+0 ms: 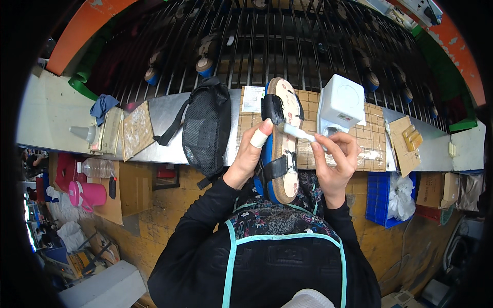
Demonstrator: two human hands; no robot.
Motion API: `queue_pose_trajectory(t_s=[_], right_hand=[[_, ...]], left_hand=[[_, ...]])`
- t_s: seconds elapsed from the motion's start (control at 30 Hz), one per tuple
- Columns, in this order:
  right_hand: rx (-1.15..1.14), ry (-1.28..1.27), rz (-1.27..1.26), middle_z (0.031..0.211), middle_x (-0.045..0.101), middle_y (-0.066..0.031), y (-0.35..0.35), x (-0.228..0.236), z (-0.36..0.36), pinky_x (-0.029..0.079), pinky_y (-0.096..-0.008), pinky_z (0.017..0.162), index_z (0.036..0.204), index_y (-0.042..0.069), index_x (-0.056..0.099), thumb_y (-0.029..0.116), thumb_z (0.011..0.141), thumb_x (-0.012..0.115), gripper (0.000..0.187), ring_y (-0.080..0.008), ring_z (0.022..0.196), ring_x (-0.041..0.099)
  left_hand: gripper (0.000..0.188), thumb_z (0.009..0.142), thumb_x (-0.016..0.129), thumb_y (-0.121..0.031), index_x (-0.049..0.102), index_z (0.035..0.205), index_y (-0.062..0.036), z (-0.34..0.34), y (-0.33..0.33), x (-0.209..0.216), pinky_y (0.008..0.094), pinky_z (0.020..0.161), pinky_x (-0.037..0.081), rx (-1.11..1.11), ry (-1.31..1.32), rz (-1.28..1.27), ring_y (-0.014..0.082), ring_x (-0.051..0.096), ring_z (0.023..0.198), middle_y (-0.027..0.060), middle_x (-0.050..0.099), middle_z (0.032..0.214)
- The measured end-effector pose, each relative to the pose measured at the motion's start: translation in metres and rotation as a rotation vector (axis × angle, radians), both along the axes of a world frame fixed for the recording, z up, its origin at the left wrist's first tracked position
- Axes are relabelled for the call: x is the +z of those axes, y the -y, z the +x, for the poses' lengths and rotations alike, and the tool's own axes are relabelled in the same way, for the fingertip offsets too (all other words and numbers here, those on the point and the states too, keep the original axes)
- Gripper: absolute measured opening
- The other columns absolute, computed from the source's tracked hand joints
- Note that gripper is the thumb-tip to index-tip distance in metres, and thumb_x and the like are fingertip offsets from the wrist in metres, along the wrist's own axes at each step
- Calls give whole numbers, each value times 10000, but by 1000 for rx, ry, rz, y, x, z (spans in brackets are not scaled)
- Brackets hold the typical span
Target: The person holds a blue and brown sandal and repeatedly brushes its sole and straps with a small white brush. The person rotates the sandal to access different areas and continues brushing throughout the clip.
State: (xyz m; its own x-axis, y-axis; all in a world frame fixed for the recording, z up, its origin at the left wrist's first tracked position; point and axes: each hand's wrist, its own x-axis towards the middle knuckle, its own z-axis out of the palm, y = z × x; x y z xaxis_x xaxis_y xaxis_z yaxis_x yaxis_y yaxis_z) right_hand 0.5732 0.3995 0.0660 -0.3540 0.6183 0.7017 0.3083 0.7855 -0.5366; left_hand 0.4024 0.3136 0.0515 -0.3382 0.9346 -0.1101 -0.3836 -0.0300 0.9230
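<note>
A sandal [285, 141] with a cork-edged footbed, black straps and a blue underside stands lengthwise in front of me, its near end over my apron. My left hand [248, 155] grips its left side; a white wrap covers the thumb, and the other fingers are hidden behind the sandal. Pinched between the fingers of my right hand [336, 160] is a small white-handled brush [299, 133]. Its tip is at the footbed's edge between the two straps; whether it touches, I cannot tell. Just beyond the right hand stands a white plastic container [343, 100].
A cardboard sheet [371, 146] covers the bench beneath the container. Left of the sandal lies a black mesh bag [208, 128]. Behind the bench, a rack of metal bars [277, 51] carries several sandals. A blue crate [377, 197] with white plastic stands below right, a pink jug [88, 195] below left.
</note>
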Motion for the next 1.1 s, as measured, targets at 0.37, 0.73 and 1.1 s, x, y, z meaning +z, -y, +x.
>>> queue_pose_trajectory(t_s=[0.37,0.73,1.1], right_hand=[[153,67,-172,843,570,-20,-2,-4,19,310,-299,769,891,99,758,120,716,794,179,-143,722,526],[199,55,-221,837,574,-17,3,-7,28,338,-305,754,884,114,762,111,694,806,195,-167,760,512],[150,-138,-309,879,548,-35,-16,-11,17,424,-215,569,932,20,743,38,792,752,141,-94,706,520]], left_hand=[[647,923,544,-541,599,1142,66,-8,-7,3,256,836,470,50,-14,6,141,611,932,118,640,1044],[612,925,560,-495,603,1165,66,-15,-18,11,255,839,471,76,-21,14,135,617,926,123,649,1046],[618,928,559,-496,551,1238,38,-10,-17,8,253,865,478,1,118,27,145,615,984,120,635,1110]])
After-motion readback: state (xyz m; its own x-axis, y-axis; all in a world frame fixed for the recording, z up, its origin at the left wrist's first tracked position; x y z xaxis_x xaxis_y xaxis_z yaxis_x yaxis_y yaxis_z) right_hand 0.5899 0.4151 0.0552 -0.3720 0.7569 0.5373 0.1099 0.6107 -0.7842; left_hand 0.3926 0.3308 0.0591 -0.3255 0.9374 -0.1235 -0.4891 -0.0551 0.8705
